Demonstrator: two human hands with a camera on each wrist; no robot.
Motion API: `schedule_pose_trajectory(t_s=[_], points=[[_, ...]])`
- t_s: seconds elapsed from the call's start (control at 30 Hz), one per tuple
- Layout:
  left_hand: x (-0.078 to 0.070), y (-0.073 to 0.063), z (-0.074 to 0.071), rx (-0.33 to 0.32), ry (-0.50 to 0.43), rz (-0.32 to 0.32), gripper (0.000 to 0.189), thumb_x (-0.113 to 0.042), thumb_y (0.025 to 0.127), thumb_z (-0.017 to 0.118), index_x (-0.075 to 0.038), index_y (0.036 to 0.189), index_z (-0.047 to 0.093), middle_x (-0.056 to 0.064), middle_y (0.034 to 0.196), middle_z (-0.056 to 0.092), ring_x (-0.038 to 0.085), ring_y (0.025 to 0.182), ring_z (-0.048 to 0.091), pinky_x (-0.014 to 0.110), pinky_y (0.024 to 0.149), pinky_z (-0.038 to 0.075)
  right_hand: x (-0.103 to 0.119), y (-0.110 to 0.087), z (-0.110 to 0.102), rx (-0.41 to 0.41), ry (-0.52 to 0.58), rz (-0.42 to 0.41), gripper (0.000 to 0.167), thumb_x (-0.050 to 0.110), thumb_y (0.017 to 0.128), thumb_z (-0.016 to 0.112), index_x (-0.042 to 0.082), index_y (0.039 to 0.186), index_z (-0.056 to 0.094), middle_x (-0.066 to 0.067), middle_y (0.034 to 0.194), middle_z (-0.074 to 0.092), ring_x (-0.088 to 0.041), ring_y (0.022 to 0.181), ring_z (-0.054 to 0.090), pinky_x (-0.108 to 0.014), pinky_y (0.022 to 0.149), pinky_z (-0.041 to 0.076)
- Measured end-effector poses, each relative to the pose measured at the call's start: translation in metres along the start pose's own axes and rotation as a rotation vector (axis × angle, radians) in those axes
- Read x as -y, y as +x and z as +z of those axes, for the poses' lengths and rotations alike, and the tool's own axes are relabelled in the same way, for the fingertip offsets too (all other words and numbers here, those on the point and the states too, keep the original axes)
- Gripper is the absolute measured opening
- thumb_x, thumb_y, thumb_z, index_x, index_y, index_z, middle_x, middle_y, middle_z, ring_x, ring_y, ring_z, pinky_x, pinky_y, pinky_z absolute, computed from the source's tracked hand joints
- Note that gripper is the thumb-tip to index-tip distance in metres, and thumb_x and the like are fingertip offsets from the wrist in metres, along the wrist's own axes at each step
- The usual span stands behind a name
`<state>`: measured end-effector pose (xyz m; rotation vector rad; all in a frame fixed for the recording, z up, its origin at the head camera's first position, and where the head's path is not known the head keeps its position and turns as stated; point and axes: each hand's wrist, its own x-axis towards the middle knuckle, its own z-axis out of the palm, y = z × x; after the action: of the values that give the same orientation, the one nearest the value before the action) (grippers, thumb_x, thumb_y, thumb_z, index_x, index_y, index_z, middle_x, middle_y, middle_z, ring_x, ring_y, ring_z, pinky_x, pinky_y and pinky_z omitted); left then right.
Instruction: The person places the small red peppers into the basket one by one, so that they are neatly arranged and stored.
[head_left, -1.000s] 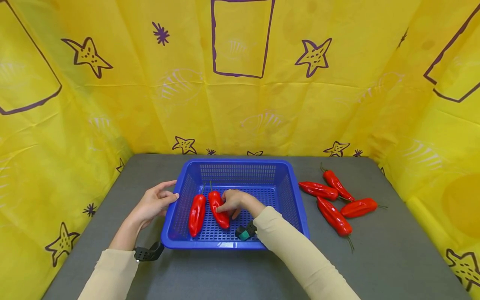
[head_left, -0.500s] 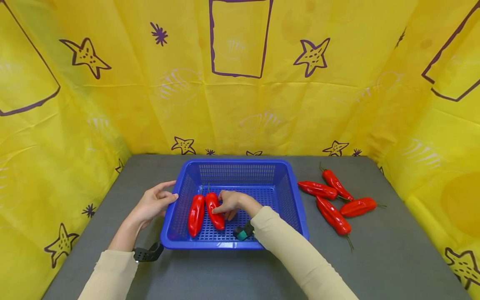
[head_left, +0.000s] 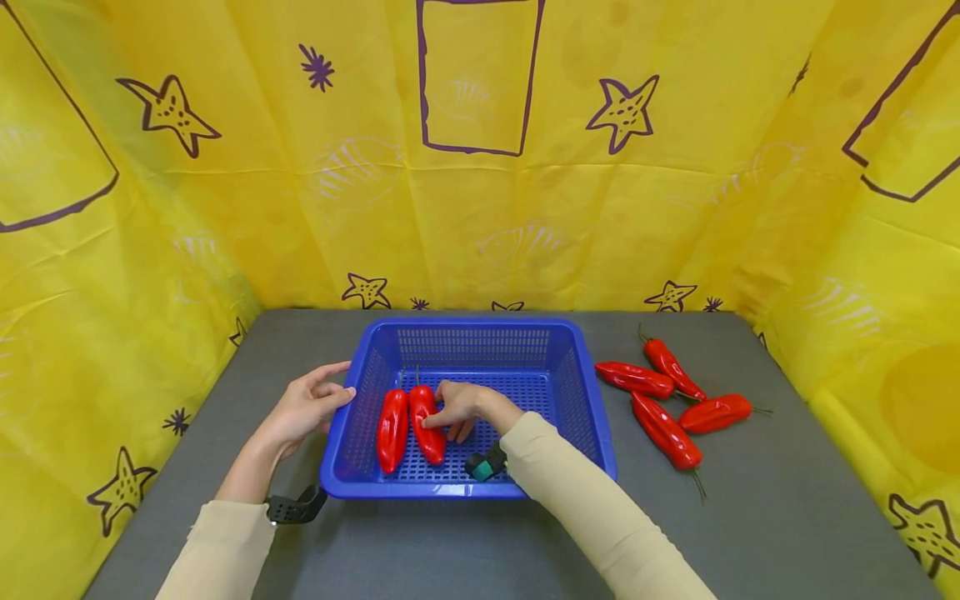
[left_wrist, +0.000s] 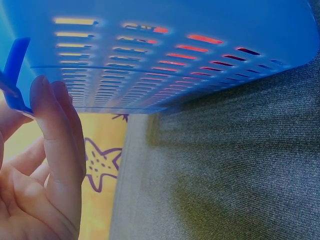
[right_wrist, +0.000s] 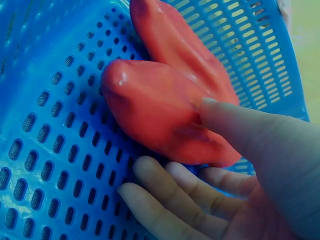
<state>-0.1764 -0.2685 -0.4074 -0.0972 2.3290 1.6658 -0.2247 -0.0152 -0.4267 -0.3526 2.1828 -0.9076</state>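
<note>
A blue plastic basket (head_left: 468, 490) with slotted walls and floor stands on the table. My left hand (head_left: 303, 408) holds its left rim, thumb at the edge; the left wrist view shows the digits around the rim's lip. Inside, two long red peppers lie side by side in the left half. My right hand (head_left: 463, 408) reaches into the basket with its thumb (right_wrist: 235, 122) on the inner red pepper (head_left: 427, 433). Its fingers are spread loosely below that pepper, near the slotted floor. The outer red pepper (head_left: 392, 433) lies beside it, toward the left wall.
Several more red peppers (head_left: 667, 429) with thin green stems lie loosely grouped on the grey table (head_left: 765, 500), right of the basket. Yellow cloth (head_left: 480, 217) printed with starfish surrounds the table at the back and sides.
My right hand has moved slightly left, and the inner pepper has shifted left with it, turning straighter alongside the outer one. My left hand keeps its place at the rim.
</note>
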Motion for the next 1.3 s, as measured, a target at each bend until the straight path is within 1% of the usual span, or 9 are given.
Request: schedule_pose_trajectory(t_s=[0.17,0.3,0.4,0.5,0.7,1.13,1.3], points=[[0.0001,0.0001,0.0005,-0.003,0.008,-0.004,0.067,-0.029,0.087,0.063,-0.012,0.143,0.030,0.017,0.099,0.063,0.027,0.079,0.067,0.043,0.068,0.056,0.0008,-0.0003,-0.0001,-0.020,-0.003,-0.004,0.042,0.029,0.085,0.066,0.004,0.112,0.046,-0.010,0.085,0.057,-0.026,0.073,0.065,-0.036,0.066,0.057],[-0.0004,0.0000,0.0000,-0.001,0.004,-0.001,0.067,-0.028,0.087,0.063,-0.011,0.143,0.029,0.016,0.098,0.063,0.026,0.078,0.067,0.043,0.067,0.056,0.0010,-0.0002,-0.0001,-0.050,-0.002,-0.005,0.051,0.030,0.085,0.065,0.004,0.123,0.042,-0.011,0.085,0.058,-0.025,0.074,0.065,-0.036,0.064,0.057],[-0.0010,-0.0003,0.0001,0.002,-0.006,0.005,0.067,-0.026,0.088,0.063,-0.010,0.143,0.029,0.015,0.096,0.064,0.025,0.078,0.067,0.043,0.067,0.056,0.0003,0.0015,-0.0005,-0.070,-0.016,-0.017,0.058,0.029,0.086,0.064,0.009,0.133,0.037,-0.011,0.085,0.059,-0.025,0.074,0.065,-0.036,0.063,0.057],[-0.0017,-0.0008,0.0004,0.006,-0.014,0.008,0.066,-0.024,0.089,0.062,-0.009,0.143,0.028,0.014,0.094,0.064,0.025,0.077,0.067,0.044,0.067,0.056,-0.0002,0.0033,-0.0011,-0.073,-0.042,-0.032,0.058,0.028,0.086,0.064,0.014,0.136,0.037,-0.010,0.085,0.059,-0.024,0.072,0.065,-0.036,0.061,0.057],[-0.0022,-0.0008,0.0000,0.007,-0.012,0.003,0.066,-0.024,0.089,0.061,-0.010,0.144,0.026,0.015,0.097,0.064,0.025,0.078,0.067,0.044,0.066,0.056,0.0007,0.0026,-0.0014,-0.071,-0.067,-0.044,0.053,0.028,0.086,0.064,0.014,0.131,0.041,-0.009,0.084,0.059,-0.022,0.070,0.064,-0.035,0.060,0.057],[-0.0022,-0.0014,-0.0006,0.003,-0.004,0.008,0.066,-0.025,0.089,0.061,-0.010,0.144,0.027,0.015,0.097,0.064,0.025,0.079,0.067,0.043,0.067,0.056,0.0006,0.0053,-0.0004,-0.077,-0.066,-0.035,0.046,0.028,0.085,0.065,0.012,0.122,0.045,-0.010,0.087,0.062,-0.020,0.071,0.064,-0.031,0.059,0.056],[-0.0023,-0.0013,-0.0001,0.003,-0.012,0.005,0.066,-0.024,0.089,0.061,-0.010,0.144,0.027,0.014,0.095,0.064,0.025,0.077,0.067,0.043,0.067,0.056,0.0006,0.0050,0.0001,-0.080,-0.054,-0.028,0.043,0.028,0.085,0.066,0.012,0.118,0.045,-0.009,0.085,0.063,-0.020,0.070,0.063,-0.032,0.059,0.056]])
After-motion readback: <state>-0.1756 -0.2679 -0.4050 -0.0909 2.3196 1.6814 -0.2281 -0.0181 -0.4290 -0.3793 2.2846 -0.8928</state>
